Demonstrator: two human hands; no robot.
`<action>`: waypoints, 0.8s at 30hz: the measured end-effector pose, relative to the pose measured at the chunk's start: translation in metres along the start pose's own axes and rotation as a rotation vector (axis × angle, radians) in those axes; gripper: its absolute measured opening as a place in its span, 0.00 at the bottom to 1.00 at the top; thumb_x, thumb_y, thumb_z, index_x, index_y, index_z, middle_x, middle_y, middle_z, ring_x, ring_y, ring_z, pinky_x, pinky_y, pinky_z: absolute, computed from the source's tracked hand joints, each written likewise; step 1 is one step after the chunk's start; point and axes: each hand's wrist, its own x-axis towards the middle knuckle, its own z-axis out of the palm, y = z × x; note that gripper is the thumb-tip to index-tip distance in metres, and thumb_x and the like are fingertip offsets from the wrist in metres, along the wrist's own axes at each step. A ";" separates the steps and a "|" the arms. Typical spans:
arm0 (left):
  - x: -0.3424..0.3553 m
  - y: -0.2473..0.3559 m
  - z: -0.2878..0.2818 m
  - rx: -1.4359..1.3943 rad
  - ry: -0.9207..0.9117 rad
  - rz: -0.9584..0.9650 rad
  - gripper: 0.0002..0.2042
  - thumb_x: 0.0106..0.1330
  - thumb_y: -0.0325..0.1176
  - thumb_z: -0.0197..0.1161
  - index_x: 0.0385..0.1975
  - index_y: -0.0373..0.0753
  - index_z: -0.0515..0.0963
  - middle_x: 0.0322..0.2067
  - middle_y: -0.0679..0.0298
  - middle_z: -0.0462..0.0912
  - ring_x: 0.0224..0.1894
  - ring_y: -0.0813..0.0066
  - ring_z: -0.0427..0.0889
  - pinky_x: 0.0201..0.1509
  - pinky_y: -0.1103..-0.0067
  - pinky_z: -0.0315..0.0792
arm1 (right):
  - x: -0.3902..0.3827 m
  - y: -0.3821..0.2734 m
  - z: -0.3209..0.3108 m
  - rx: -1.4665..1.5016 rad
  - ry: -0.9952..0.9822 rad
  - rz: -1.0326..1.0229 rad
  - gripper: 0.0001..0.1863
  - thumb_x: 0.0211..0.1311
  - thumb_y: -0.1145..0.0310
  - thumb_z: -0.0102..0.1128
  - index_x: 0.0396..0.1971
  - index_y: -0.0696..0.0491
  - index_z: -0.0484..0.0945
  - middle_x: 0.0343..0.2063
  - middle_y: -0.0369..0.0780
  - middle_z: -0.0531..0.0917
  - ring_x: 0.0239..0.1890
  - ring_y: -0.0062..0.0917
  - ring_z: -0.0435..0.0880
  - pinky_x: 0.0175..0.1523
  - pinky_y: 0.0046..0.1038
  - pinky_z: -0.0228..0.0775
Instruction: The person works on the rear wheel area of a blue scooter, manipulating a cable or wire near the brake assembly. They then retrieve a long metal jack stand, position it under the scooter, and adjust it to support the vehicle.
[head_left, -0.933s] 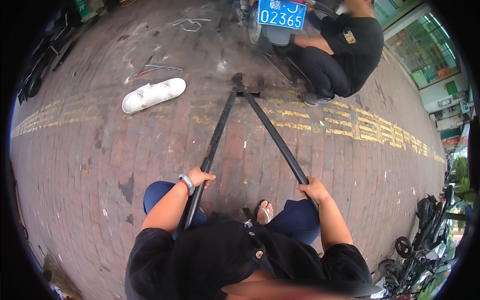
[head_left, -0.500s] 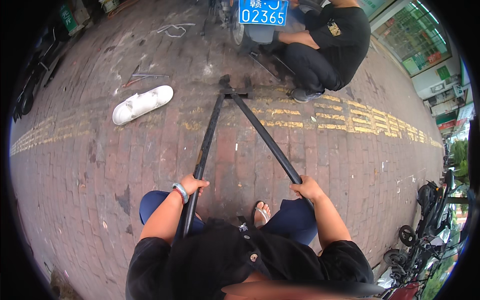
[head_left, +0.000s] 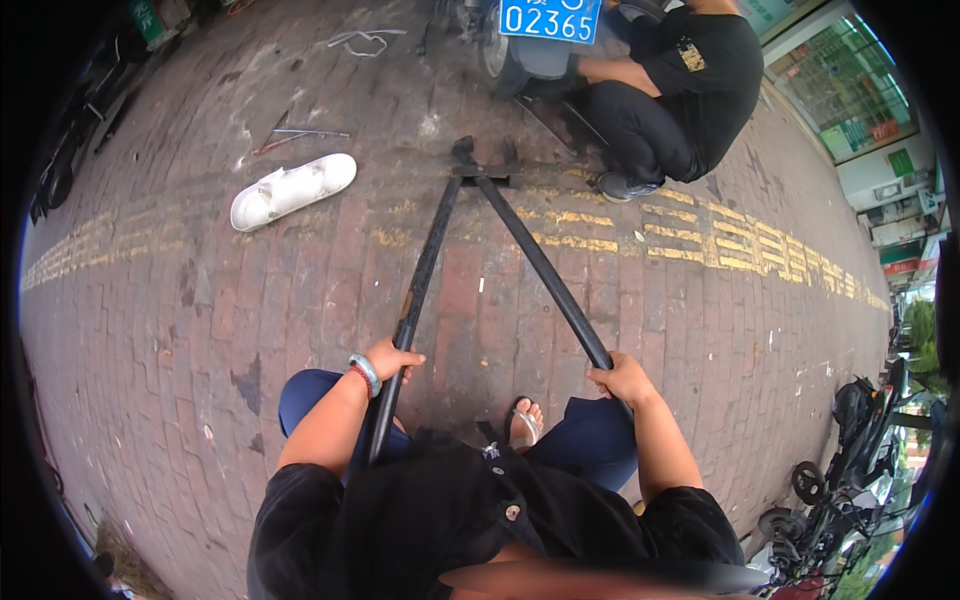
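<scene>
A large black metal tool has two long bars spread in a V. My left hand point(head_left: 393, 361) is wrapped round its left bar point(head_left: 428, 262), thumb toward the middle. Round the right bar point(head_left: 545, 273) my right hand point(head_left: 618, 379) is closed, near the bar's lower end. Both bars run away from me and come together at a dark bracket point(head_left: 487, 176) low over the paving, with two short prongs pointing away. Whether the bracket touches the ground I cannot tell.
A person in black point(head_left: 690, 90) squats at the far right beside a vehicle with a blue plate point(head_left: 550, 20). A white rounded shell point(head_left: 293, 191) and thin metal rods point(head_left: 300, 133) lie far left on brick paving point(head_left: 200, 330). Parked scooters point(head_left: 850, 430) line the right.
The view has shifted a little, so the far things sit slightly higher and more to the right. Both hands keep their hold on the bars, whose spread looks about the same.
</scene>
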 end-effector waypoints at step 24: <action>-0.014 0.014 0.003 0.003 0.079 0.101 0.14 0.50 0.28 0.70 0.28 0.34 0.69 0.19 0.62 0.75 0.16 0.77 0.74 0.17 0.79 0.71 | 0.000 0.013 -0.010 0.105 -0.074 -0.005 0.08 0.50 0.75 0.62 0.27 0.59 0.72 0.16 0.35 0.73 0.15 0.18 0.71 0.19 0.21 0.63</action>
